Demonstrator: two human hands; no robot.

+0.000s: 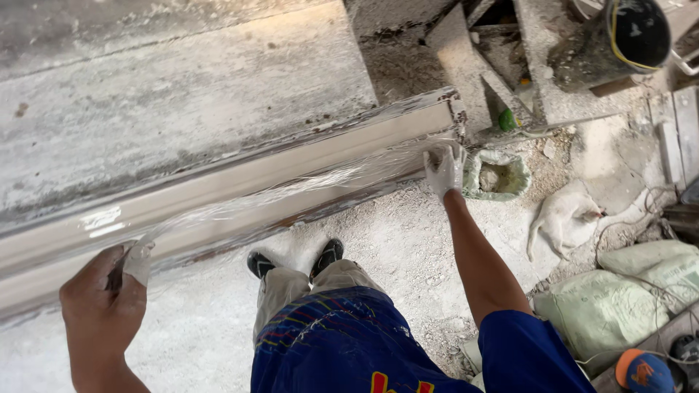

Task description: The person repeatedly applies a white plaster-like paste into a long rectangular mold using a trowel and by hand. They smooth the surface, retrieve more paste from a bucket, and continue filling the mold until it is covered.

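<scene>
Clear film (291, 191) held stretched between both hands along long beige beam (240, 178). Left hand (102, 298) closed around film roll (137, 260) at near end. Gloved right hand (444, 169) pressed flat, fingers spread, on film at far end of beam. Past right hand, small sack (498, 175) on dusty floor (408, 240); farther right, white dog (564, 217) lying.

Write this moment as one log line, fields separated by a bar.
left hand: bare, holds plastic film | right hand: gloved, presses film on beam end | film: stretched along beam | nearby: sacks
</scene>
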